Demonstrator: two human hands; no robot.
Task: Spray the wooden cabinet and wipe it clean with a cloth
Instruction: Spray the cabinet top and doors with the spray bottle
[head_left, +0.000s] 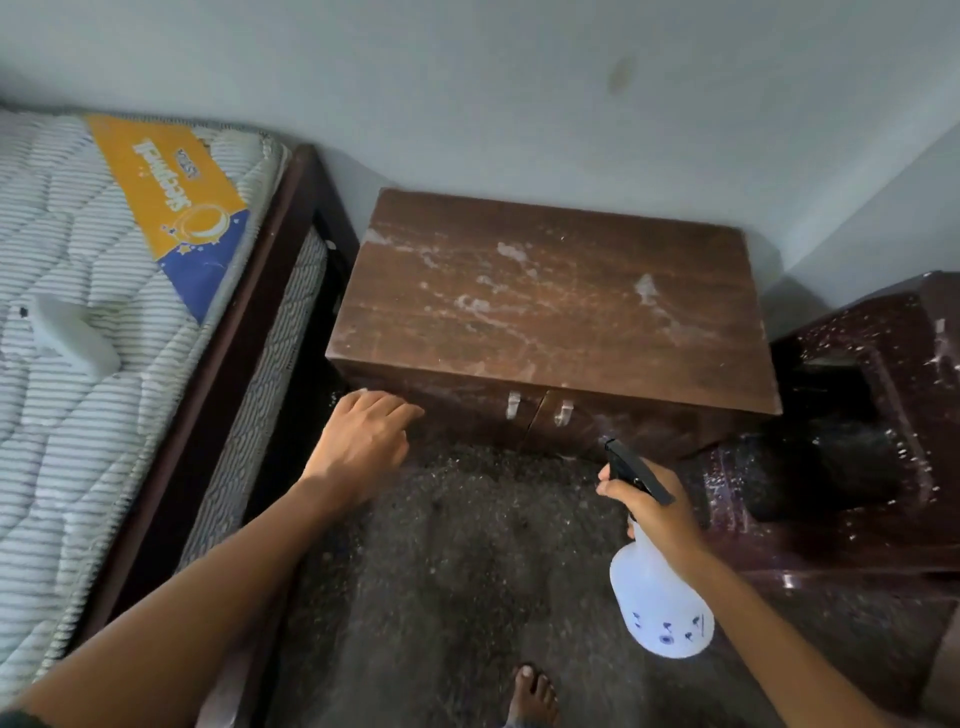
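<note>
The right hand (657, 512) holds the spray bottle (658, 597) tight, nozzle aimed at the dusty wooden cabinet (550, 312) by the wall. The left hand (363, 441) is loose and empty near its front corner.

One wooden cabinet (556, 306) with two door handles (513, 404), one spray bottle (657, 597), two hands (363, 441), one mattress (78, 322)

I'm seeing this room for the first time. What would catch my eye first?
The wooden cabinet against the wall, its top streaked with whitish dust and smears. In front of it, the right hand holds a white spray bottle with a black nozzle aimed at the cabinet, while the empty left hand hovers near its front left corner. At left, a striped mattress bears a bright orange label.
</note>
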